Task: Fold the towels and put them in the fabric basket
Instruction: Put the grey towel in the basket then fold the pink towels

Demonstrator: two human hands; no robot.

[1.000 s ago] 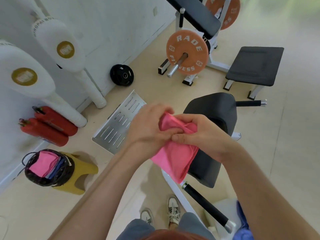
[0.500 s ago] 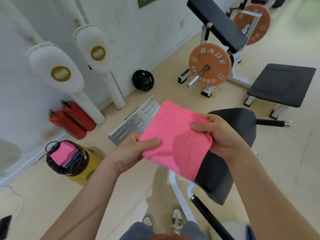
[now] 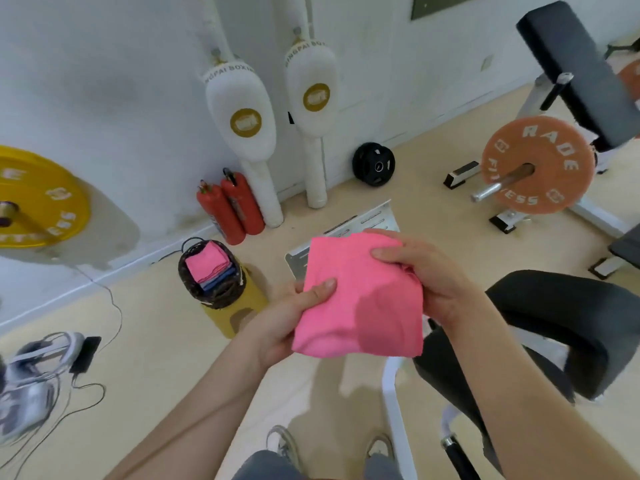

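Observation:
A folded pink towel (image 3: 360,299) hangs in the air between both hands, in front of me at mid-frame. My left hand (image 3: 284,317) holds its left edge with the thumb on top. My right hand (image 3: 429,275) grips its right edge, fingers curled over the top. The dark woven fabric basket (image 3: 194,285) stands on a yellow stool (image 3: 239,306) to the left of the towel, near the wall. Folded pink and blue towels (image 3: 209,265) lie stacked inside it.
A black padded seat (image 3: 568,323) on a white frame is at my right. Two red fire extinguishers (image 3: 230,206), two white boxing pads (image 3: 246,123), weight plates and a slotted metal panel (image 3: 367,220) lie beyond. Cables and shoes lie on the floor at left.
The bunched towel was spread into a flat folded square between both hands. My view has swung left, so the basket now sits closer to the centre.

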